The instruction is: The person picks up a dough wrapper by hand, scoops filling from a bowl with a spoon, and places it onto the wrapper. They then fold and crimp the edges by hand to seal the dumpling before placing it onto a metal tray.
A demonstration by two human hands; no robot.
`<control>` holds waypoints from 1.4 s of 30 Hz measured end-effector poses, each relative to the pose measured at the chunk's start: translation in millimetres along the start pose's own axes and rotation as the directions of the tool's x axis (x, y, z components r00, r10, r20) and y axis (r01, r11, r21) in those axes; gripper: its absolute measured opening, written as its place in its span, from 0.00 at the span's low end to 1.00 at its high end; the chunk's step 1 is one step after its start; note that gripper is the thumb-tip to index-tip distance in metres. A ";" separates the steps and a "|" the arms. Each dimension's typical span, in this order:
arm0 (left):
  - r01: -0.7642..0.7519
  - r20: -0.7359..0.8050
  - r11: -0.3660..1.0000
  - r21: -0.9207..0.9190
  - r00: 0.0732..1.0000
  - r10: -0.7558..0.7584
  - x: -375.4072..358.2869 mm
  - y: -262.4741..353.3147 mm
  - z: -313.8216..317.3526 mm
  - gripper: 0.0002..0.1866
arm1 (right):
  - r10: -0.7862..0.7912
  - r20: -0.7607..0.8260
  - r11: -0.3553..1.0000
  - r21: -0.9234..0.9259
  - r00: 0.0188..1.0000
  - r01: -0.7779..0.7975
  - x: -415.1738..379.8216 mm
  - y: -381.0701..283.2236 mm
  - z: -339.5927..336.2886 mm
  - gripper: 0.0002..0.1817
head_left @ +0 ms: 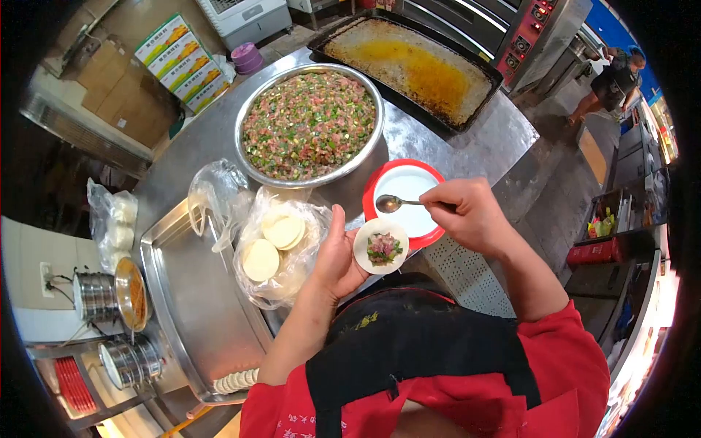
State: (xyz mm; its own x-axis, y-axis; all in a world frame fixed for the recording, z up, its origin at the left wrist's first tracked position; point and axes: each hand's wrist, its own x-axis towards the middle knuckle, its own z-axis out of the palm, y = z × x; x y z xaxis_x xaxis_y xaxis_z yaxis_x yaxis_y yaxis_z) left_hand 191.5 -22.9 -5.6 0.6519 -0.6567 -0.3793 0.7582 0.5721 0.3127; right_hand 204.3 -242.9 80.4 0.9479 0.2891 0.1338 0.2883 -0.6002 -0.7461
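Observation:
My left hand (pixel 338 260) holds a round dumpling wrapper (pixel 360 252) on its fingers, thumb pointing up beside it. A small heap of meat filling (pixel 384 249) with green bits sits in the wrapper's middle. Between the fingers of my right hand (pixel 467 212) is the handle of a metal spoon (pixel 389 204), its bowl over a red-rimmed white dish (pixel 426 239). What the dish contains, if anything, I cannot make out. Left of my left hand, stacked wrappers (pixel 261 260) lie on an opened plastic bag (pixel 250 290). A large steel bowl (pixel 239 139) full of mixed filling (pixel 310 124) stands beyond.
To the left, a steel tray (pixel 201 299) has a row of formed dumplings (pixel 235 381) at its near end. An oily black baking pan (pixel 467 120) lies on the table's far side. Steel canisters (pixel 130 363) stand far left. Another person (pixel 617 84) is at far right.

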 end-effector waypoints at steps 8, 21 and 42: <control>0.080 -0.011 0.996 0.036 0.997 -0.080 1.4 -3.6 5.5 0.51 | -0.101 0.163 0.993 0.084 0.981 0.088 4.5 15.4 -9.6 0.06; -0.255 -0.026 0.925 -0.283 0.966 0.258 21.9 -9.2 17.2 0.41 | 0.226 0.261 0.702 0.624 0.939 -0.343 1.5 67.0 4.6 0.10; -0.162 -0.252 0.890 0.426 0.924 0.289 -18.2 -55.0 44.2 0.21 | -0.261 0.246 0.949 0.245 0.933 0.201 -56.2 43.0 14.9 0.06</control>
State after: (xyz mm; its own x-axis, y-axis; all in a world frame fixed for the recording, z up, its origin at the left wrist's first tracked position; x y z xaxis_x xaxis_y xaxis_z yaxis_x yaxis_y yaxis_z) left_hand 138.4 -64.1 22.6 0.8183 -0.3173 -0.4792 0.5739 0.4063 0.7110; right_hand 161.4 -273.8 31.1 0.7761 0.6102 0.1588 0.4305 -0.3287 -0.8407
